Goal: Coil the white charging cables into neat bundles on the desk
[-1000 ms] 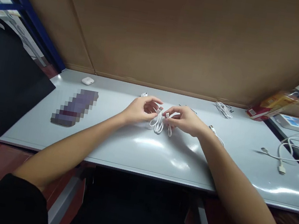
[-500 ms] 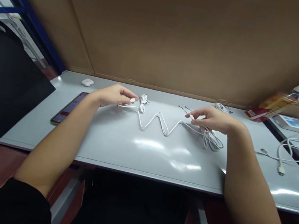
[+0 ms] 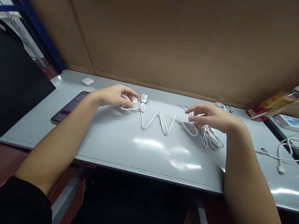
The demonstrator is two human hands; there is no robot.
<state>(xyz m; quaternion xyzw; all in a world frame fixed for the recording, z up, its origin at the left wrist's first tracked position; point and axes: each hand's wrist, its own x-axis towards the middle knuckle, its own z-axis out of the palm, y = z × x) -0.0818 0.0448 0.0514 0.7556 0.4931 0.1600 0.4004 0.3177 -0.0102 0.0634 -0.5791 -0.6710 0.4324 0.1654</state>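
Observation:
A thin white charging cable (image 3: 159, 123) lies in a zigzag across the grey table (image 3: 142, 156). My left hand (image 3: 117, 96) pinches the small white connector (image 3: 135, 101) at one end of it. My right hand (image 3: 211, 117) holds the cable's other end between its fingertips, near a loose bundle of white cable (image 3: 211, 138). A tied white cable coil (image 3: 143, 102) with black wire ties stands just past my left fingertips. Another white cable bundle (image 3: 222, 107) lies at the back edge, partly behind my right hand.
A phone (image 3: 68, 106) and a white earbud case (image 3: 87, 81) sit at the left of the table. A tilted packaged bottle (image 3: 275, 102) lies at the back right. A loose white cable (image 3: 282, 157) lies on the right, with a cardboard wall behind the table.
My hands have moved far apart from the centre, drawing the cable out from a small bunch into a zigzag. In the last half second, both hands shifted slightly inward.

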